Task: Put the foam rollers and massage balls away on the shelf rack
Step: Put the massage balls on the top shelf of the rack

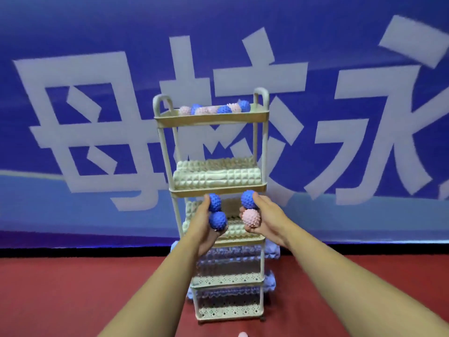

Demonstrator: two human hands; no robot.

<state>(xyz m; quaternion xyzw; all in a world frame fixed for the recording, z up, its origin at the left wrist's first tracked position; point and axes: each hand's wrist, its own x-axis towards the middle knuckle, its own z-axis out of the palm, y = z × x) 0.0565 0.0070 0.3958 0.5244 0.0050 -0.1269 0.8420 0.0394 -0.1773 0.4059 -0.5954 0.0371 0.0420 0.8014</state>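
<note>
While large white Chinese characters ran across the blue banner (97, 57), too cropped for me to read surely, I held four knobbly balls before the rack (263, 147). My left hand (202, 229) curled round two blue balls (218, 220), one above the other. My right hand (264, 218) gripped a blue ball (248, 199) over a pink ball (251, 217). Up in the top tray (211, 119) lay more pink and blue spiked balls. Cream ridged rollers (216, 177) filled the next two shelves; pale blue rollers (228, 260) the lower ones, behind perforated fronts. Red floor (73, 288) lay beneath.
</note>
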